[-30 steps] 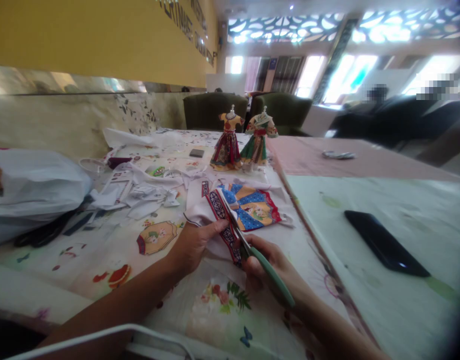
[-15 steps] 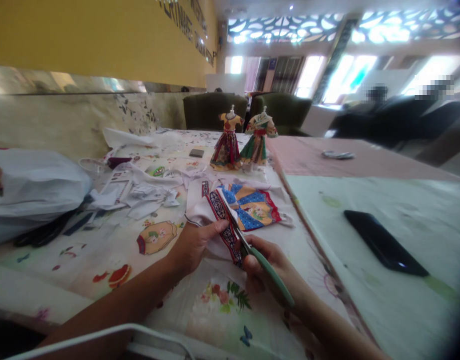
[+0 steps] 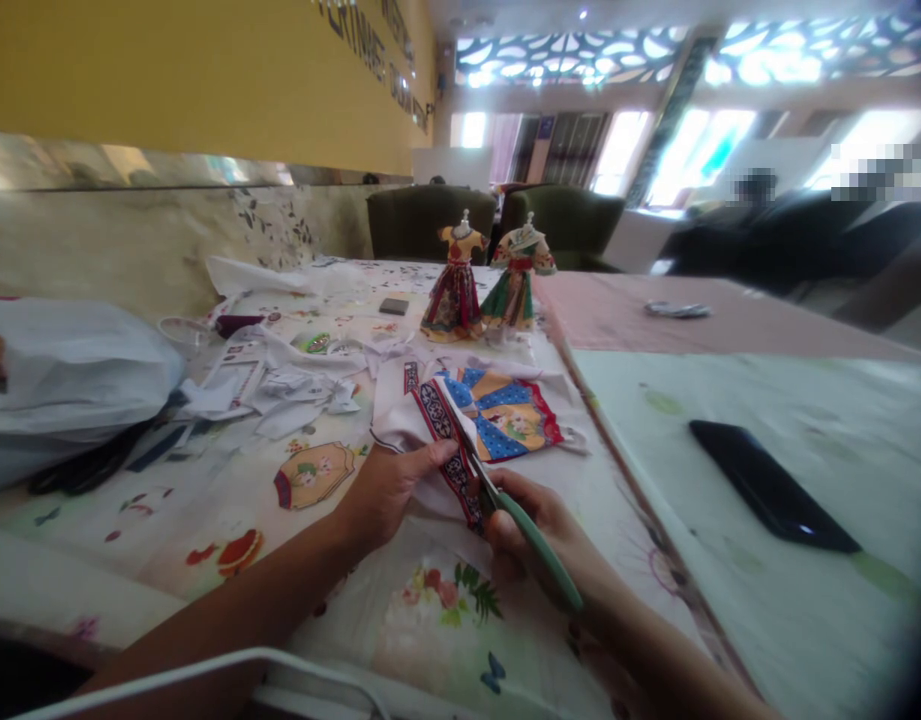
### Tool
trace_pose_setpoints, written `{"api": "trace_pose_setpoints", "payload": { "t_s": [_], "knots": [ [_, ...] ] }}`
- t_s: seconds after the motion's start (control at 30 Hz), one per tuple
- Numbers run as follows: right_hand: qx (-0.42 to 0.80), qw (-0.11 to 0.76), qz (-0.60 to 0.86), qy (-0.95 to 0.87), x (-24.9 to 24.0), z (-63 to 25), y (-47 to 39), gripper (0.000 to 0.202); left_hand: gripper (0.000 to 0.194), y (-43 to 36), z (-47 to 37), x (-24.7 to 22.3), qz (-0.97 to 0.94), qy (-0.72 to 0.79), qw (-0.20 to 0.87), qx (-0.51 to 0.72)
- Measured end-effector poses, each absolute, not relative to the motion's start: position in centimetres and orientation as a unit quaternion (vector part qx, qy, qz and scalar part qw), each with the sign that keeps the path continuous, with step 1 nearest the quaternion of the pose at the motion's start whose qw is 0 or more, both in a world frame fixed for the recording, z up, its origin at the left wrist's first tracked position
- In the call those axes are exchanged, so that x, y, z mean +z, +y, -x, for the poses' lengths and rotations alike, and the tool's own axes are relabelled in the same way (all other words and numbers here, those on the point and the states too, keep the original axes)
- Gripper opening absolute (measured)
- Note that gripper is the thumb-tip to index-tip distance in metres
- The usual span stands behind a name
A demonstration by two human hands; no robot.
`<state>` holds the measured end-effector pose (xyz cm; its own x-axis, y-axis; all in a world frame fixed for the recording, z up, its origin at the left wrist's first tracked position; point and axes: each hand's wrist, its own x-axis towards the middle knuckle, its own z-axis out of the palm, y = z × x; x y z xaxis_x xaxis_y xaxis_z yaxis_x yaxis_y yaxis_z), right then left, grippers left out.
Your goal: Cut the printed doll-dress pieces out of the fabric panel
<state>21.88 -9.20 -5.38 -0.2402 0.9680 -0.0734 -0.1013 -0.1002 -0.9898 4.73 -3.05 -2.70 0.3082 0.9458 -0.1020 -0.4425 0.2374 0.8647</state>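
Observation:
My left hand [image 3: 389, 490] pinches a white cloth [image 3: 400, 415] printed with a dark, red-edged patterned band [image 3: 435, 412]. Green-handled scissors [image 3: 539, 545] are in my right hand [image 3: 531, 520], their blades lying along the band's edge beside my left thumb. Joined to the band side, or lying just beyond it, is a printed piece with blue and tan panels [image 3: 497, 410] and a red edge; I cannot tell which. A cut-out tan printed piece [image 3: 315, 474] lies flat left of my left hand.
Two small dressed figures [image 3: 458, 285] stand at the back. White scraps [image 3: 295, 390] lie left of centre, near a white plastic bag [image 3: 77, 370] and dark scissors [image 3: 92, 460]. A black phone [image 3: 767, 485] rests on the right. A white cable [image 3: 265, 655] crosses the near edge.
The scissor handles have closed slightly, with the lower loop shifting a little left. Both hands and the cloth stay almost in place.

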Motion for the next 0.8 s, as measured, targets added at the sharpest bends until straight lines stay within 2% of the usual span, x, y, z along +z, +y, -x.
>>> {"api": "trace_pose_setpoints", "payload": {
  "t_s": [0.6,0.8],
  "knots": [
    [0.609,0.448,0.433,-0.491,-5.39,-21.87,-9.42,0.060,0.054,-3.28,-4.88,-2.37,-0.394,0.328,0.717,0.472],
    [0.607,0.450,0.435,-0.490,-5.38,-21.79,-9.43,0.058,0.045,-3.39,-4.79,-2.28,-0.389,0.341,0.717,0.467]
  ]
}}
